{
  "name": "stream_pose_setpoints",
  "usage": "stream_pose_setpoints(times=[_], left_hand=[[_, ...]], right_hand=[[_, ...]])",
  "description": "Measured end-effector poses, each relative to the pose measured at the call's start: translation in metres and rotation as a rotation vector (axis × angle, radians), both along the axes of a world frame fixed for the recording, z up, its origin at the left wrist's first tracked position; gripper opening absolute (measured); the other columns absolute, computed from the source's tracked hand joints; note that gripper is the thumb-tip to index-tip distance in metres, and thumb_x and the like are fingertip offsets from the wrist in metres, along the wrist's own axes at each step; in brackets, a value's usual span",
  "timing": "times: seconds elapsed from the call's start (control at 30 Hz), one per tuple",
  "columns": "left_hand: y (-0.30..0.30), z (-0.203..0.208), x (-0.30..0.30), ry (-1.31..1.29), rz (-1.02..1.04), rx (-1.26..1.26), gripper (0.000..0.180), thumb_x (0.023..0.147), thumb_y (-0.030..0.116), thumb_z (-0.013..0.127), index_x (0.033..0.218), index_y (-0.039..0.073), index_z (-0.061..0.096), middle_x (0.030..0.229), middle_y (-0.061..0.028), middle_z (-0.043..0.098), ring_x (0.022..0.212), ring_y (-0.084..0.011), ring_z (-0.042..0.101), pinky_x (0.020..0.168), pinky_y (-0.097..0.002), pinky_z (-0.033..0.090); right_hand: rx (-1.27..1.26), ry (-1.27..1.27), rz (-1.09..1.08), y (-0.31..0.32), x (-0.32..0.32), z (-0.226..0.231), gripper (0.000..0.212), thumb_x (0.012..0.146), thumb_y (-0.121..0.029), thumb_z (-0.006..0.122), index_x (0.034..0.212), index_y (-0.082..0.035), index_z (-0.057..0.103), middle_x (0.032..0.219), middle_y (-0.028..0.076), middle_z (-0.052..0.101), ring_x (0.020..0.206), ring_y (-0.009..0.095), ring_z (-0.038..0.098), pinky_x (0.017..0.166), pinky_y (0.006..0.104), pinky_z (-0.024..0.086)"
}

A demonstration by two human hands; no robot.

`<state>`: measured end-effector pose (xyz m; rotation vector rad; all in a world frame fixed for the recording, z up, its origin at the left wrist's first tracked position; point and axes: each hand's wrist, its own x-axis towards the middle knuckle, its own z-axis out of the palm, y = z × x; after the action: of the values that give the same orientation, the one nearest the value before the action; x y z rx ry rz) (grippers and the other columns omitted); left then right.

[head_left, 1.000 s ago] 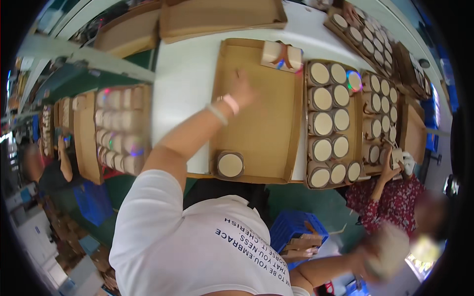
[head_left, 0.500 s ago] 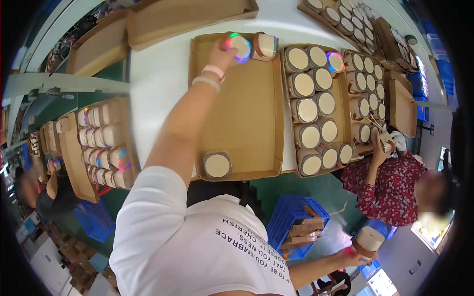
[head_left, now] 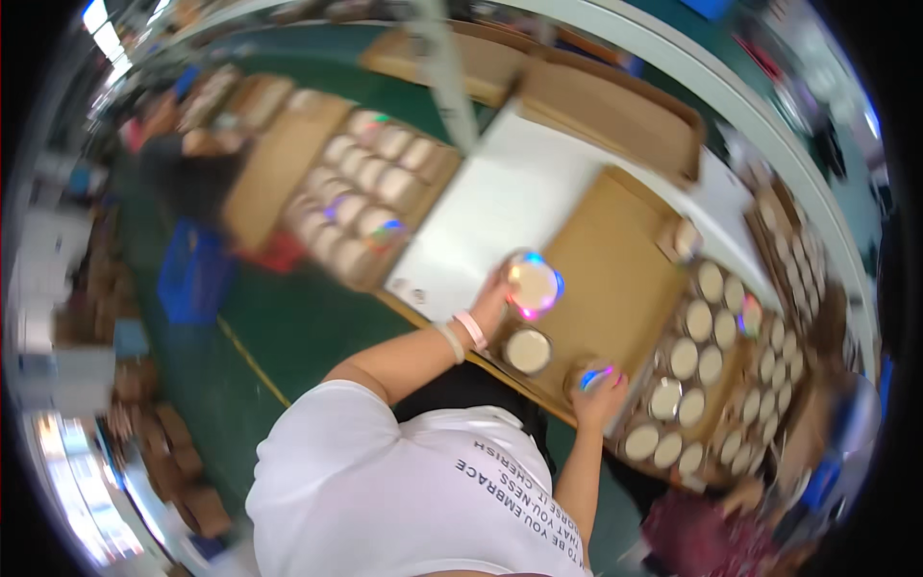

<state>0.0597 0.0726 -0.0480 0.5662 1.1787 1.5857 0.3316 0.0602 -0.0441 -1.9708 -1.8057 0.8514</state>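
Beyond your hands you have a long white worktable, and below it a dark green floor with a yellow line.

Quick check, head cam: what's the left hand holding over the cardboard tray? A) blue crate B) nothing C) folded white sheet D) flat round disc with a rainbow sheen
D: the left hand grips a flat round disc with a rainbow sheen at the near edge of the cardboard tray.

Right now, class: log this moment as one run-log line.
left hand: holds round shiny-topped tin | right hand: holds second tin | between: cream-lidded tin on cardboard tray
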Motion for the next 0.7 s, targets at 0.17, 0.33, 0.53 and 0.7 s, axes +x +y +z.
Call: stream_pose_setpoints(times=[0.17,0.33,0.53,0.7], left_hand=[[-0.071,-0.042,0.014,-0.702,0.121,-0.404,0.041,0.089,0.028,0.047,0.122,0.003,0.051,0.120,-0.0081,0.058,0.114,-0.0222,0.053,0.102,-0.0367,0.036],[-0.067,-0.013,0.016,-0.778,0.278,-0.158,0.053,0.087,0.039,0.048,0.128,0.006,0.046,0.126,-0.0104,0.054,0.110,-0.0241,0.053,0.098,-0.0364,0.038],[-0.060,0.061,0.010,0.014,0.233,0.146,0.073,0.074,0.009,0.070,0.134,0.010,0.028,0.122,-0.0085,0.046,0.113,-0.0211,0.049,0.097,-0.0338,0.041],[-0.065,0.110,0.023,0.789,0.119,0.423,0.074,0.060,0.010,0.076,0.125,0.009,0.040,0.123,-0.0157,0.045,0.117,-0.0322,0.043,0.099,-0.0381,0.037]], right_hand=[[-0.016,-0.511,0.560,-0.006,-0.041,-0.005,0.089,0.056,-0.017,0.076,0.134,-0.010,0.034,0.128,0.017,0.040,0.118,0.037,0.040,0.096,0.0446,0.038],[0.087,-0.507,0.688,0.003,-0.051,-0.008,0.092,0.057,-0.023,0.078,0.135,-0.011,0.032,0.126,0.017,0.041,0.118,0.036,0.040,0.095,0.0474,0.039],[0.134,-0.566,0.786,0.004,-0.046,-0.018,0.089,0.059,-0.025,0.079,0.134,-0.010,0.034,0.127,0.018,0.039,0.121,0.037,0.038,0.095,0.0490,0.039],[0.035,-0.633,0.808,-0.001,-0.046,-0.015,0.092,0.060,-0.020,0.078,0.138,-0.011,0.031,0.141,0.020,0.028,0.131,0.040,0.028,0.100,0.0565,0.033]])
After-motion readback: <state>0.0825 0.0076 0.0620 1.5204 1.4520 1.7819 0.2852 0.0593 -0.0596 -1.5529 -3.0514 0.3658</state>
